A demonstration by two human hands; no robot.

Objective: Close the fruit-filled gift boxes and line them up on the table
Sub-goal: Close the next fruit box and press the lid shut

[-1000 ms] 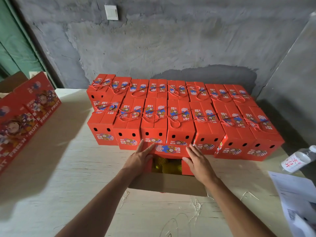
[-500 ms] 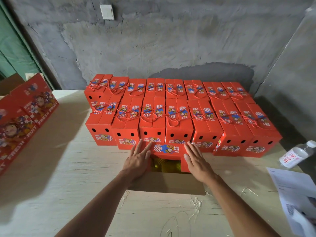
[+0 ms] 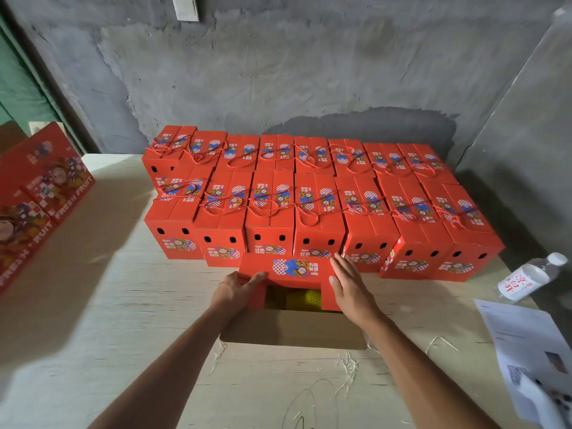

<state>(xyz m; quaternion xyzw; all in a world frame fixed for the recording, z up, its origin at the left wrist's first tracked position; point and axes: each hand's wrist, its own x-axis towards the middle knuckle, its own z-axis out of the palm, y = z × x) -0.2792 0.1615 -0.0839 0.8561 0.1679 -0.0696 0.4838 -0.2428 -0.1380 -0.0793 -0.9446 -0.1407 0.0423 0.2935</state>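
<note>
An open red gift box point(image 3: 294, 269) stands in front of me on the pale wooden table point(image 3: 93, 305), with yellow fruit point(image 3: 305, 298) showing inside and its plain brown near flap point(image 3: 294, 331) folded out toward me. My left hand point(image 3: 236, 289) grips the box's left side flap, fingers curled over its edge. With straight fingers my right hand point(image 3: 348, 281) lies flat against the right side flap. Behind stand two rows of closed red gift boxes point(image 3: 318, 212) with rope handles.
Flat red "FRESH FRUIT" cartons point(image 3: 37, 193) lean at the left edge. A water bottle point(image 3: 532, 278) lies at the right, with printed papers point(image 3: 532, 351) near it. A grey concrete wall point(image 3: 309, 72) rises behind the table. Straw bits point(image 3: 346, 363) lie on the near table.
Both hands have shifted on the open box: the left now curls over the left side flap, the right slid along the right flap. The far printed flap has come up higher.
</note>
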